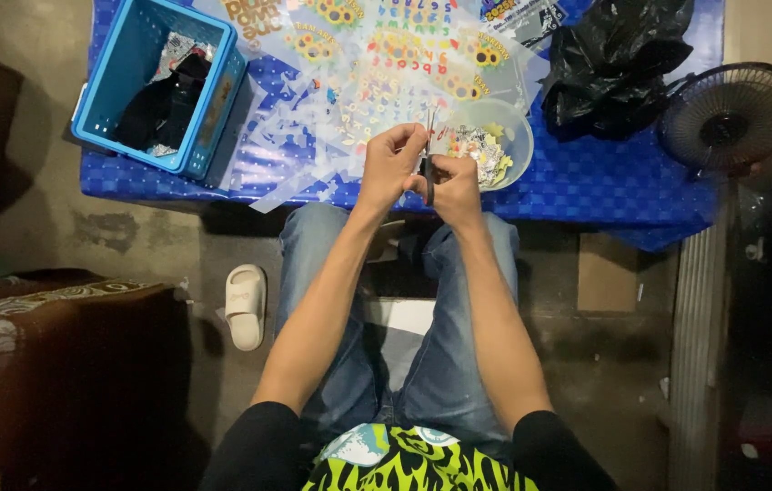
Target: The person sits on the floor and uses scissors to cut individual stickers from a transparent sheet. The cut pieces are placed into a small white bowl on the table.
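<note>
My left hand point(389, 164) and my right hand point(452, 188) meet close together at the front edge of a low table with a blue checked cover point(586, 186). Dark-handled scissors point(428, 155) are gripped in my right hand, blades pointing away from me. My left hand pinches a small piece at the blades; it is too small to make out. Just beyond the hands lie clear sticker sheets point(377, 64) with sunflowers and coloured letters. A round clear bowl point(518, 136) holding several small cut-out pieces stands right of the hands.
A blue plastic basket point(113, 82) with dark items sits at the table's left end. A black plastic bag point(613, 64) and a small black fan point(731, 114) are at the right. A white slipper point(245, 305) lies on the floor. A brown patterned bag point(58, 364) stands at left.
</note>
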